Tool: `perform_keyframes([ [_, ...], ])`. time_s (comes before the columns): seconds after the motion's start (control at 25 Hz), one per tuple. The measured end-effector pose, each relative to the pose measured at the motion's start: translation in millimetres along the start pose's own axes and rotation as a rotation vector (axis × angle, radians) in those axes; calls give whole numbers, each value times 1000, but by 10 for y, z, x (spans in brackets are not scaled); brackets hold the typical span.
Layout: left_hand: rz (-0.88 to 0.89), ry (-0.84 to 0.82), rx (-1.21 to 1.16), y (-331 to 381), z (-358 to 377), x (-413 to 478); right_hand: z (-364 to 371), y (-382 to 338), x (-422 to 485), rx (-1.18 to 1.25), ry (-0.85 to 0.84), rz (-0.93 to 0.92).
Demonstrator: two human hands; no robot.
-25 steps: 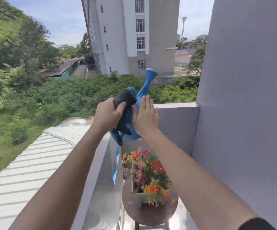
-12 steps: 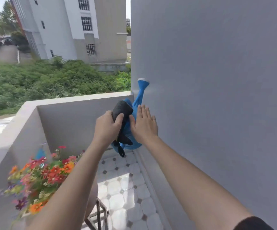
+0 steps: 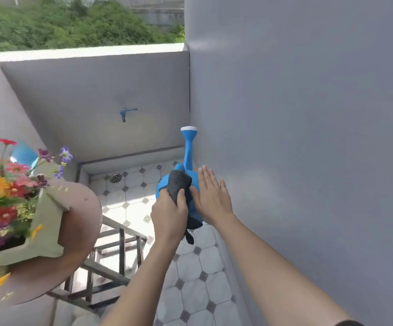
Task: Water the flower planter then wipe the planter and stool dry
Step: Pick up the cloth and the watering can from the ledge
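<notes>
While the left hand (image 3: 169,211) fingers clench a dark cloth (image 3: 178,185) against the watering can (image 3: 187,175), the right hand (image 3: 213,198) lies flat, fingers straight.

We're out on a small home balcony: a waist-high grey parapet wall (image 3: 92,90) runs around it, with green bushes (image 3: 73,22) beyond. The floor (image 3: 197,274) is white octagonal tile with a round drain (image 3: 116,177) in the far corner, and a blue tap (image 3: 126,112) sticks out of the wall above it.
</notes>
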State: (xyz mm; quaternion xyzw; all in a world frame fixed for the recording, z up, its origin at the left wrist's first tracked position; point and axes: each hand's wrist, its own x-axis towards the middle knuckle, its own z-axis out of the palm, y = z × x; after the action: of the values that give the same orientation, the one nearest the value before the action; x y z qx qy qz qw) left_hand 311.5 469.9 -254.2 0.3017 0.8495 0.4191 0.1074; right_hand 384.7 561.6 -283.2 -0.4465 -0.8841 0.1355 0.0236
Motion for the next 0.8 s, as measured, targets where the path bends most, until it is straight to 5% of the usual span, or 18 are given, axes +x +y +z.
perform_keyframes([
  [0.52, -271, -65, 41, -3521, 2723, -429, 4482, 980, 319, -37, -244, -9],
  [0.8, -336, -105, 55, -4469, 3470, -664, 5703, 1303, 285, -20, -327, 24],
])
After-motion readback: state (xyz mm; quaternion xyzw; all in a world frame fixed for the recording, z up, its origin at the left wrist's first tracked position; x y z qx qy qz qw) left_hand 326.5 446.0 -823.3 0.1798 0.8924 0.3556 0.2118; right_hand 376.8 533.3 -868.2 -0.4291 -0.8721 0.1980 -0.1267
